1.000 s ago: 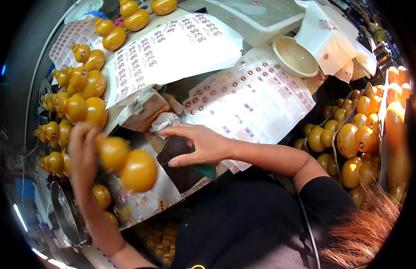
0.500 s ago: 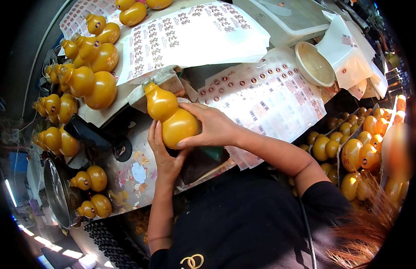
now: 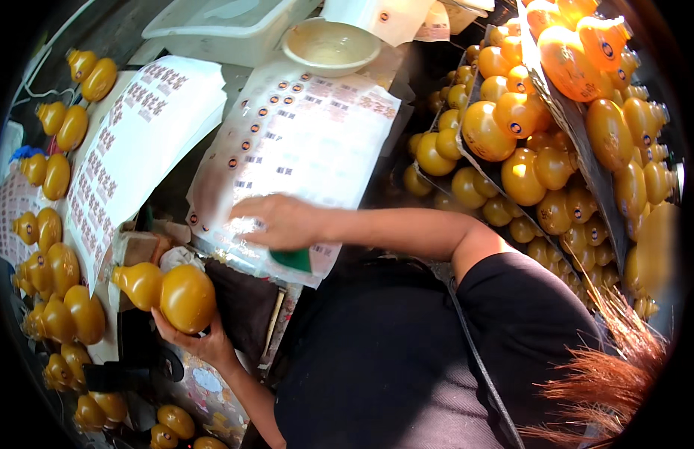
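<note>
My left hand is closed around the underside of a glossy yellow gourd-shaped bottle, which lies on its side with its neck toward the left. The neck end is beside a small block wrapped in cloth. My right hand is over the near part of a glossy sheet of stickers, with round emblems and small printed labels. Its fingers point left and are smeared by motion, so I cannot see whether they pinch anything. A green patch shows at the sheet's near edge.
A white printed sheet covers the table to the left. Several gourd bottles line the far left. A round bowl and a clear plastic tub stand at the back. Crates of gourd bottles fill the right side.
My right hand has let go of the gourd bottle and moved over the sticker sheet. My left hand alone keeps the bottle. The view has turned toward the right.
</note>
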`<state>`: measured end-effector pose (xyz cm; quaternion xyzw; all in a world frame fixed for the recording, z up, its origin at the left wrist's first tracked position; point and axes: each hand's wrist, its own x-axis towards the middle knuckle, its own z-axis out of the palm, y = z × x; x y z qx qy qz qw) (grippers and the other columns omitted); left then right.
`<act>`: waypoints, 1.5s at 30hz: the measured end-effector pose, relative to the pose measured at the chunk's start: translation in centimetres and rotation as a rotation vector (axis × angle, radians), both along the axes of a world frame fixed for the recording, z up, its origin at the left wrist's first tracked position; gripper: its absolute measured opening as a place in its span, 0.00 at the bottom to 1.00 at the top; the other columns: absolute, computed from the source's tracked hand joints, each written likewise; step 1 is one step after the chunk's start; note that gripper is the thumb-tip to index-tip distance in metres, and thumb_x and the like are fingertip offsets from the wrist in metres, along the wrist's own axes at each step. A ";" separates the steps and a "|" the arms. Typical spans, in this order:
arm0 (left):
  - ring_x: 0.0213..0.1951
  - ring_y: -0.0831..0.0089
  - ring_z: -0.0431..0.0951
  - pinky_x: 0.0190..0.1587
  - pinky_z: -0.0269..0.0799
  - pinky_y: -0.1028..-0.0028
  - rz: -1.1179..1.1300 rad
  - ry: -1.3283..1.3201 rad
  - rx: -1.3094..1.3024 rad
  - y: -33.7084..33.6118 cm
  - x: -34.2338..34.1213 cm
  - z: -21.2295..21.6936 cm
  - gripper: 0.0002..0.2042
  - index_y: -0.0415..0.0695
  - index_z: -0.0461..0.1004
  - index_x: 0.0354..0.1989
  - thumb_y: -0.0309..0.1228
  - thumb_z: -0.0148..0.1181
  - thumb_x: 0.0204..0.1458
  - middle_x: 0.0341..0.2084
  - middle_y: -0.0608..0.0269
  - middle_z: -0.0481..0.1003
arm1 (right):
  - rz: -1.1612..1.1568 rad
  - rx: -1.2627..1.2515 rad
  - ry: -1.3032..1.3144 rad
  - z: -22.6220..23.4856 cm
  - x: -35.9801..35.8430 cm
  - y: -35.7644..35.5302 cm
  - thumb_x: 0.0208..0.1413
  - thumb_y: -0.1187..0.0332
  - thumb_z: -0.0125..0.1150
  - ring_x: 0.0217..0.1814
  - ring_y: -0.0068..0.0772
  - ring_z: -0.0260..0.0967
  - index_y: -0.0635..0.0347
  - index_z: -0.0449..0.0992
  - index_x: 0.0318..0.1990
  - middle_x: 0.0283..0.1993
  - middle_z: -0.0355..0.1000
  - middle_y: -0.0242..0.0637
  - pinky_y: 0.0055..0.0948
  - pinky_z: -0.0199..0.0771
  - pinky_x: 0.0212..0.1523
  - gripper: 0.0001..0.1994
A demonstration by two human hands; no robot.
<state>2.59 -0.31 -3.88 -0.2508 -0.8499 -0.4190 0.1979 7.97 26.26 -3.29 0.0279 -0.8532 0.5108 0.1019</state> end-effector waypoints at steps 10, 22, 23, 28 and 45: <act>0.63 0.57 0.58 0.64 0.57 0.61 -0.004 -0.109 0.041 0.2 0.8 -0.2 0.43 0.47 0.44 0.69 0.20 0.65 0.47 0.67 0.52 0.49 | -0.410 0.577 -0.150 -1.4 11.0 13.8 0.58 0.60 0.54 0.51 0.44 0.72 0.57 0.75 0.47 0.56 0.69 0.44 0.36 0.74 0.49 0.15; 0.65 0.57 0.54 0.64 0.56 0.61 -0.004 0.045 -0.067 -0.7 0.0 -0.6 0.45 0.47 0.47 0.69 0.22 0.69 0.43 0.67 0.53 0.50 | -0.957 -0.974 -0.330 -4.0 11.5 8.8 0.49 0.60 0.67 0.39 0.27 0.70 0.62 0.73 0.42 0.37 0.73 0.34 0.25 0.70 0.42 0.18; 0.66 0.58 0.53 0.64 0.55 0.62 -0.011 -0.051 0.010 -1.2 0.1 -0.9 0.46 0.48 0.47 0.69 0.22 0.70 0.41 0.66 0.54 0.51 | -0.870 -1.112 -0.318 -3.8 12.0 8.8 0.48 0.62 0.66 0.30 0.25 0.69 0.58 0.74 0.38 0.30 0.71 0.31 0.24 0.71 0.31 0.13; 0.63 0.54 0.57 0.65 0.50 0.63 -0.008 -0.123 0.055 -0.5 0.2 0.2 0.48 0.44 0.48 0.68 0.22 0.71 0.36 0.62 0.50 0.55 | -1.002 -0.595 0.109 -4.5 14.0 11.0 0.54 0.74 0.59 0.31 0.17 0.66 0.58 0.71 0.36 0.30 0.71 0.27 0.16 0.66 0.33 0.04; 0.58 0.51 0.63 0.61 0.57 0.63 -0.006 -0.152 0.057 -1.9 0.0 1.3 0.44 0.38 0.49 0.66 0.27 0.68 0.38 0.57 0.46 0.61 | 0.660 0.066 -0.169 11.7 -6.8 -1.7 0.52 0.68 0.62 0.32 0.20 0.69 0.61 0.75 0.35 0.30 0.73 0.29 0.22 0.69 0.34 0.07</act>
